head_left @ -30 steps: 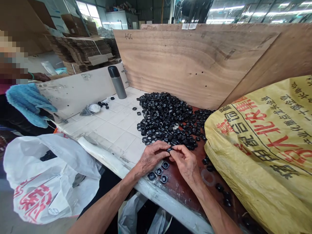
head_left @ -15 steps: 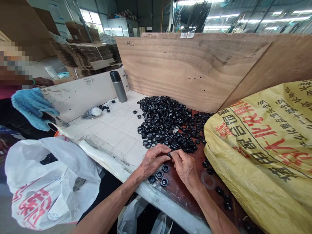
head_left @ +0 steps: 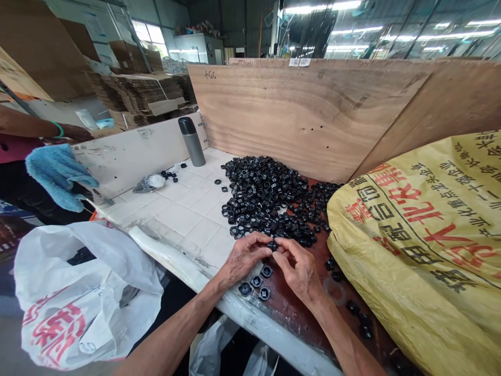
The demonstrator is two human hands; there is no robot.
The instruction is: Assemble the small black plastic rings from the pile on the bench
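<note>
Small black part (head_left: 272,245) between both hands' (head_left: 246,257) (head_left: 296,267) fingertips, seemingly pinched.

Glossy black plastic-looking rings (head_left: 262,183), smooth-grained wooden board (head_left: 289,115), matt grey flask (head_left: 193,148), fluffy blue cloth (head_left: 60,175).

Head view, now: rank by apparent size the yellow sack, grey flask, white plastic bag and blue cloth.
1. Yellow sack
2. White plastic bag
3. Blue cloth
4. Grey flask
</note>
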